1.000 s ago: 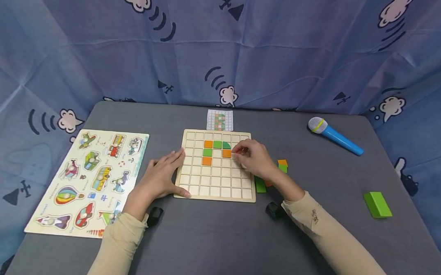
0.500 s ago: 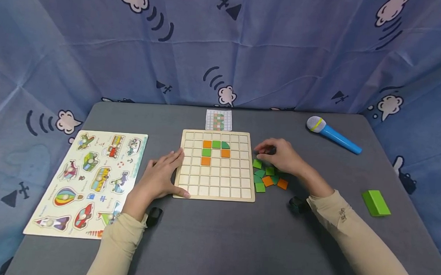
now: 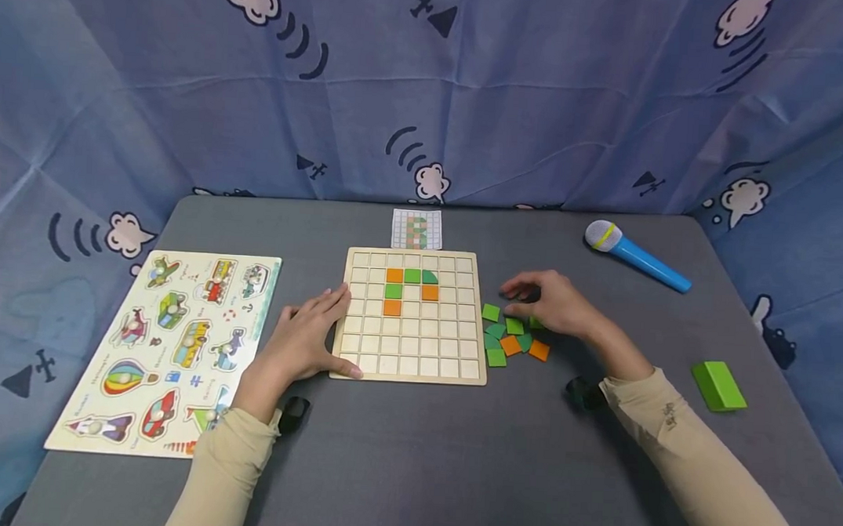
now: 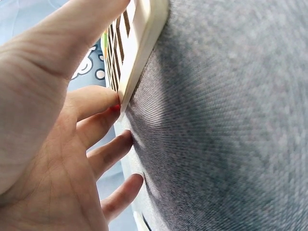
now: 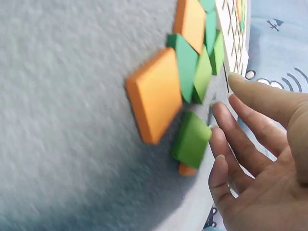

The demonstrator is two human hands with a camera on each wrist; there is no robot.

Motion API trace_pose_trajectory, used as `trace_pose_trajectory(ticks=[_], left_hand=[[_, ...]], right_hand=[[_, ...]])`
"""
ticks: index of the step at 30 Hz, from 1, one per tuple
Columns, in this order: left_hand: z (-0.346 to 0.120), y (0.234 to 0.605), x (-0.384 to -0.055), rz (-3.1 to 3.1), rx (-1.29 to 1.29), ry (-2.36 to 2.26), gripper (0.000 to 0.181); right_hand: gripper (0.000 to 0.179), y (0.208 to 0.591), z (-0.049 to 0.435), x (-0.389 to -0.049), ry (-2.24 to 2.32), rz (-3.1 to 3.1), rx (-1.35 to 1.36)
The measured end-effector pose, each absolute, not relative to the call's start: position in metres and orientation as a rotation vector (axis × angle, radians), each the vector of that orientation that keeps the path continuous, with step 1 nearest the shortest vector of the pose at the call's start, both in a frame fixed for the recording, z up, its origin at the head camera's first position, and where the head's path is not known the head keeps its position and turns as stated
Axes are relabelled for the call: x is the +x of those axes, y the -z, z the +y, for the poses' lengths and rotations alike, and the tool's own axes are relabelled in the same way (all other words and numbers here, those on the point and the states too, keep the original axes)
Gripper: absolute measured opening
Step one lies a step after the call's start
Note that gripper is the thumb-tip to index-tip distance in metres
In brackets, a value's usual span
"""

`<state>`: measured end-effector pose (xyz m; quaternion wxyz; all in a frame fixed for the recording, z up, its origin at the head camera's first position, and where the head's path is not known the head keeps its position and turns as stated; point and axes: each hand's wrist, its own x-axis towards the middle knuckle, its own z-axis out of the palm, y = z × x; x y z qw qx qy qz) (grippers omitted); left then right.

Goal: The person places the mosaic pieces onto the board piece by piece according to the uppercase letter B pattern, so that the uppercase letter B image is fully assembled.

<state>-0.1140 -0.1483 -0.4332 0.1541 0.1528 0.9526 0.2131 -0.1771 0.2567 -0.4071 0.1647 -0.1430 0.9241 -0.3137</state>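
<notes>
My left hand (image 3: pixel 305 336) rests along the left edge of a wooden grid board (image 3: pixel 409 346), fingers spread and thumb at its near corner. Orange and green square tiles and one dark green quarter-round tile (image 3: pixel 430 277) sit in cells of its upper part. Right of the board lies a loose heap of tiles, among them an orange tile (image 3: pixel 539 350) and a green tile (image 3: pixel 514 327). Over the heap's far side hovers my right hand (image 3: pixel 557 304), fingers loosely bent with nothing in them. In the right wrist view its fingertips come close to a green tile (image 5: pixel 192 139).
A small printed pattern card (image 3: pixel 417 229) lies behind the board. To the left is a picture peg puzzle (image 3: pixel 178 346) with vehicles. A blue toy microphone (image 3: pixel 641 257) lies at the back right, and a green block (image 3: pixel 719 386) stands at the right.
My right hand has left the orange tile on the board and moved right to the loose heap, its fingers spreading a little. The left hand has stayed on the board's edge.
</notes>
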Motion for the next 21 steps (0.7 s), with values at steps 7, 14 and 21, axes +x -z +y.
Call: trace_pose_trajectory(ticks=[7,14,21], left_hand=[[-0.149,0.434,-0.114,2.725,0.431,-0.616,0.130],[-0.149,0.433,-0.115,2.729,0.436,-0.608,0.130],[-0.149,0.434,-0.115,2.731,0.442,-0.619,0.130]], right_hand=[[0.028,0.419,0.246,-0.173,0.927,2.638,-0.422],[0.018,0.425,0.241,-0.172,0.989,2.647,-0.419],[0.009,0.424,0.230,-0.171,1.111,2.777,-0.388]])
